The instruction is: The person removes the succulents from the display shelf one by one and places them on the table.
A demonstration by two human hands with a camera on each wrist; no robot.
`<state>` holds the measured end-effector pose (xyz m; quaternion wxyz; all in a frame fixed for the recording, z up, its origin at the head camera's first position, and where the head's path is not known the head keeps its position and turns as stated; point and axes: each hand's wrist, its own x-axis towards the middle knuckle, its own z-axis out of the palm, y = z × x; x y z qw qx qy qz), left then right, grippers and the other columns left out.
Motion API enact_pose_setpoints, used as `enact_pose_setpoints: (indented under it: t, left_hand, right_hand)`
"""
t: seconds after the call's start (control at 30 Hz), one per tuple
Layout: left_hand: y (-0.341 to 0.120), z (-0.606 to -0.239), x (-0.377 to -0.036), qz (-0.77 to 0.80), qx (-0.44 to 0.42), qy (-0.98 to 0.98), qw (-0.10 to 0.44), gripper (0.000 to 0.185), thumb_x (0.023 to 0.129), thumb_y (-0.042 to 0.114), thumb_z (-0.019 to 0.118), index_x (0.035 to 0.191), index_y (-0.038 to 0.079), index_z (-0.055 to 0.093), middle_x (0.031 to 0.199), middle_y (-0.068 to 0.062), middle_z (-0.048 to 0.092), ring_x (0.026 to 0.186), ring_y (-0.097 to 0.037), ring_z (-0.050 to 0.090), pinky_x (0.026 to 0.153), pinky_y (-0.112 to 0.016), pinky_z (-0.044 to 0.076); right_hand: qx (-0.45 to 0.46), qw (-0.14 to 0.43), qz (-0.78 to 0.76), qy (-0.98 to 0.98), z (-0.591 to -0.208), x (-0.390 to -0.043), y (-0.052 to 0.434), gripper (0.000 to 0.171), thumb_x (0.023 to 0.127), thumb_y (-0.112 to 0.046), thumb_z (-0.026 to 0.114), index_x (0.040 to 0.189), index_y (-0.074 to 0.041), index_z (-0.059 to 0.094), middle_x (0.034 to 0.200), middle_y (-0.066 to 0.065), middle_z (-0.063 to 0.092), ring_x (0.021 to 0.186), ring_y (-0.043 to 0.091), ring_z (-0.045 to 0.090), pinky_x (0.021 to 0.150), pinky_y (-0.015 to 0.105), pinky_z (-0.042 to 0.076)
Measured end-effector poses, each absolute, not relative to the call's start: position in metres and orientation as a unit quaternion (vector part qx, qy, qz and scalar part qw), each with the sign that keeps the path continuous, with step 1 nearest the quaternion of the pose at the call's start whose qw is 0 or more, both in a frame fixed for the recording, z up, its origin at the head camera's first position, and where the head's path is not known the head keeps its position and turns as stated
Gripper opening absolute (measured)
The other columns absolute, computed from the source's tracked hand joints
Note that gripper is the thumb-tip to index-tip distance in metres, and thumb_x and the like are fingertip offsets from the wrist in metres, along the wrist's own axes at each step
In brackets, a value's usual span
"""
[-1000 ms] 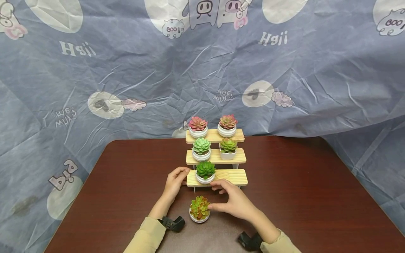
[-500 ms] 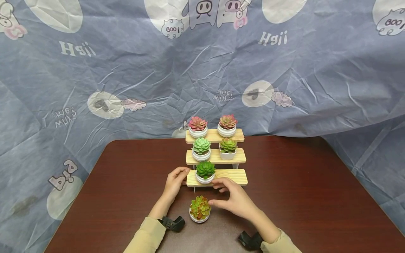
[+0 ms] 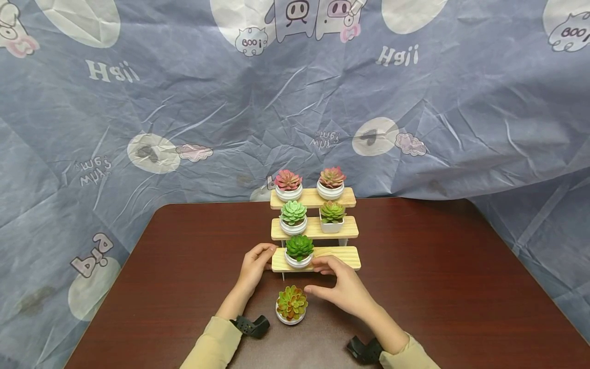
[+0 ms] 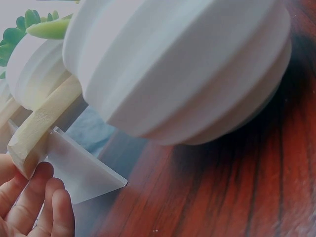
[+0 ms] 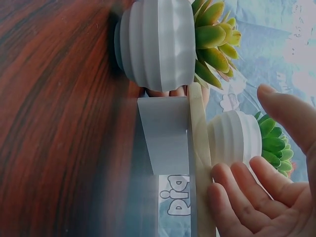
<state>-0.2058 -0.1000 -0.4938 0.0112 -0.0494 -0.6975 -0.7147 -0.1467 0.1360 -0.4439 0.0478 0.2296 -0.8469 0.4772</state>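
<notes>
A three-tier wooden plant stand (image 3: 352,259) holds small potted succulents. My left hand (image 3: 252,264) pinches the left end of its lowest board; the left wrist view shows fingertips under the board (image 4: 42,118), beside a translucent leg (image 4: 81,170). Toward that board's left side sits a dark green succulent (image 3: 299,248) in a round white pot. My right hand (image 3: 343,289) is spread, fingertips at the right of this pot (image 5: 234,136) and over the board, thumb apart. A reddish-green succulent (image 3: 292,303) in a ribbed white pot (image 5: 158,47) stands on the table before the stand, untouched.
Two pink succulents (image 3: 288,182) stand on the top tier. The middle tier bears a pale green succulent (image 3: 293,212) and one in a square pot (image 3: 332,226). Behind the dark wooden table (image 3: 438,266) hangs a printed blue-grey cloth (image 3: 258,107).
My right hand has drawn slightly to the right, its thumb leaving the edge of the front succulent and its fingers easing away from the dark green one's pot. My left hand stays put.
</notes>
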Motion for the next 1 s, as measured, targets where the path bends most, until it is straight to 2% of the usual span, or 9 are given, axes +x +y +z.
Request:
enact_pose_setpoints:
  t: [0.1,0.3,0.67,0.83,1.0]
  left_hand:
    - [-0.101,-0.507,-0.212,-0.714,-0.047,-0.698,0.02,0.028,0.093,0.027,0.06,0.102,0.001,0.067,0.085,-0.007,0.066,0.071,-0.017,0.061,0.061,-0.028,0.051]
    - [-0.101,-0.507,-0.212,-0.711,-0.05,-0.701,0.022,0.03,0.094,0.028,0.059,0.103,0.0,0.066,0.085,-0.005,0.066,0.072,-0.017,0.061,0.061,-0.029,0.051]
    - [-0.101,-0.493,-0.206,-0.713,-0.048,-0.7,0.002,0.025,0.096,0.017,0.056,0.106,-0.005,0.064,0.088,-0.006,0.066,0.074,-0.017,0.06,0.064,-0.031,0.051]
    - [-0.099,-0.479,-0.198,-0.709,-0.049,-0.704,0.001,0.024,0.097,0.014,0.054,0.106,-0.006,0.063,0.088,-0.007,0.065,0.073,-0.015,0.059,0.065,-0.031,0.051]
    - [-0.099,-0.477,-0.198,-0.709,-0.049,-0.703,0.004,0.023,0.097,0.013,0.054,0.106,-0.006,0.063,0.089,-0.006,0.065,0.075,-0.017,0.06,0.065,-0.031,0.051]
  right_hand:
    - [0.226,0.052,0.476,-0.848,-0.443,-0.147,0.136,0.051,0.074,-0.033,0.081,0.114,-0.01,0.059,0.11,0.003,0.062,0.096,0.018,0.061,0.085,0.032,0.049]
    - [0.212,0.059,0.49,-0.844,-0.444,-0.149,0.135,0.05,0.073,-0.031,0.082,0.113,-0.011,0.06,0.108,0.002,0.062,0.095,0.018,0.062,0.085,0.032,0.049]
    - [0.174,0.083,0.513,-0.836,-0.446,-0.155,0.132,0.056,0.071,-0.027,0.084,0.119,-0.01,0.058,0.106,0.002,0.064,0.097,0.017,0.062,0.086,0.034,0.049]
    - [0.158,0.075,0.53,-0.83,-0.446,-0.158,0.127,0.059,0.071,-0.017,0.084,0.121,-0.005,0.056,0.109,0.009,0.063,0.1,0.024,0.061,0.089,0.039,0.047]
    - [0.15,0.066,0.551,-0.818,-0.445,-0.161,0.122,0.061,0.071,-0.007,0.083,0.123,0.001,0.054,0.112,0.015,0.06,0.103,0.033,0.059,0.09,0.045,0.046]
